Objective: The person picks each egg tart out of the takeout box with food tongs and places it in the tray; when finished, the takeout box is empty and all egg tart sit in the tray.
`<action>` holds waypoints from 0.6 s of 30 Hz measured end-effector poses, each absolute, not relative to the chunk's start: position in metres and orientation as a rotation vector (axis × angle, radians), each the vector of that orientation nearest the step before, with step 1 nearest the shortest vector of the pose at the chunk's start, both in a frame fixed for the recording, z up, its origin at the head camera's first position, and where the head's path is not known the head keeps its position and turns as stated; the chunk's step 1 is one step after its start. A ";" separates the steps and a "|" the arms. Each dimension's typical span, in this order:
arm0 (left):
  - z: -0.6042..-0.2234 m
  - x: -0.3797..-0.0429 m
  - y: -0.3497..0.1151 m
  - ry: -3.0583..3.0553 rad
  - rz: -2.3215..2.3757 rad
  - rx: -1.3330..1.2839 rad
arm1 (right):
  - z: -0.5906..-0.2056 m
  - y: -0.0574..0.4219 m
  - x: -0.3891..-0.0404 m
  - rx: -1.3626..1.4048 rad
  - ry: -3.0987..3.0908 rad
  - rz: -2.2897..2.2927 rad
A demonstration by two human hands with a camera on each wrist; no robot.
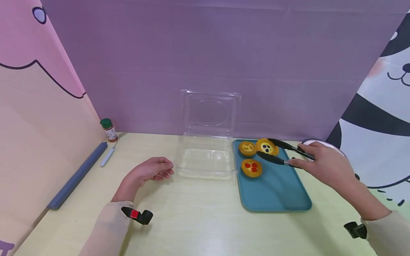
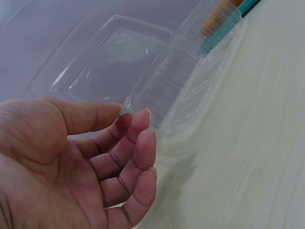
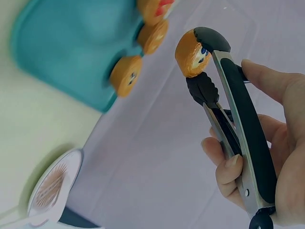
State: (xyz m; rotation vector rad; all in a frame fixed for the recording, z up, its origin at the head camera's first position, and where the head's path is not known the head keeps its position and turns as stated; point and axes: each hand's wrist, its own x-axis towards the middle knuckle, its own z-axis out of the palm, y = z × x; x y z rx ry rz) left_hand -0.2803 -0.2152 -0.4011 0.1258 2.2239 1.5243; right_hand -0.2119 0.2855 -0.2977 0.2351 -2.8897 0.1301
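Observation:
My right hand (image 1: 331, 167) grips black-and-silver tongs (image 3: 250, 129). Between the tong tips is a tart with blueberries (image 3: 187, 53), raised above the tray in the right wrist view. Below, a blue-green tray (image 1: 275, 197) bears a tart with red pieces (image 1: 251, 168), a yellow-topped tart (image 1: 247, 148) and another tart with dark spots (image 3: 127, 76); the head view overlaps this last one with the held tart. With thumb and index finger my left hand (image 1: 150, 170) pinches the corner of a clear plastic clamshell box (image 1: 206, 160), whose lid stands raised at the back.
Behind my right hand is a white plate (image 1: 323, 144) with a dark rim. At the left lie a blue roll (image 1: 78, 176) and a fork with a pale handle (image 1: 108, 156), near a green-lidded jar (image 1: 109, 130). A purple backdrop (image 1: 208, 53) closes off the table's far edge.

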 end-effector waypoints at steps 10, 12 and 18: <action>-0.401 -0.280 -0.216 2.226 1.522 0.135 | -0.309 0.312 -0.210 0.166 -2.982 0.116; -0.401 -0.280 -0.216 2.223 1.525 0.139 | -0.311 0.314 -0.211 0.155 -2.996 0.099; -0.401 -0.281 -0.216 2.223 1.522 0.144 | -0.319 0.318 -0.213 0.158 -3.029 0.045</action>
